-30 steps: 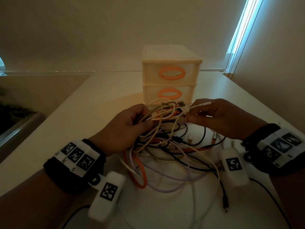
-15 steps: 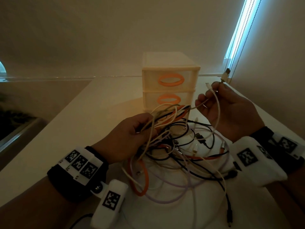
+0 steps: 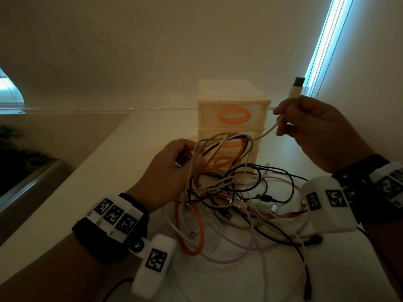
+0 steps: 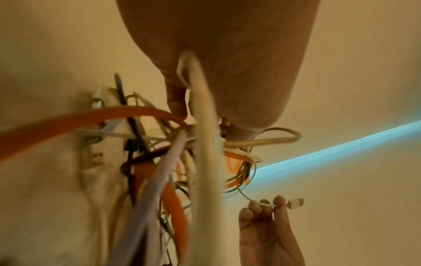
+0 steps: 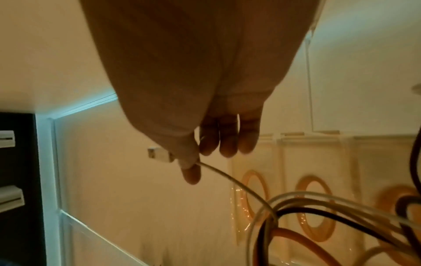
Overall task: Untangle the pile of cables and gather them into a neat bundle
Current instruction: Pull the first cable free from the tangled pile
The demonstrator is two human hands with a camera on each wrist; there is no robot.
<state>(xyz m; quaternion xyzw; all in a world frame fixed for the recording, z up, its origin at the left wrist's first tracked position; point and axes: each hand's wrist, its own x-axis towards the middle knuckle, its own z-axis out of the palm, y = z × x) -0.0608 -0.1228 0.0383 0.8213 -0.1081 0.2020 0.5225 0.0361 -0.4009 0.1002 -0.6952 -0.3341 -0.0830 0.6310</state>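
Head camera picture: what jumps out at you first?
A tangle of cables in orange, black, white and lilac sprawls on the white table. The left hand grips a bunch of them, while the right hand pinches one white USB cable, plug up, before a small drawer unit.

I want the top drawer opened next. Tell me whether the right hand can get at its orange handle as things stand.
Probably yes, but not freely: the right hand hovers beside the top drawer's orange handle with nothing between, yet it pinches the white cable, which it would need to drop first.

We face a dim cream wall (image 3: 152, 51), a white table (image 3: 65, 203), and a bright window strip (image 3: 325, 40).
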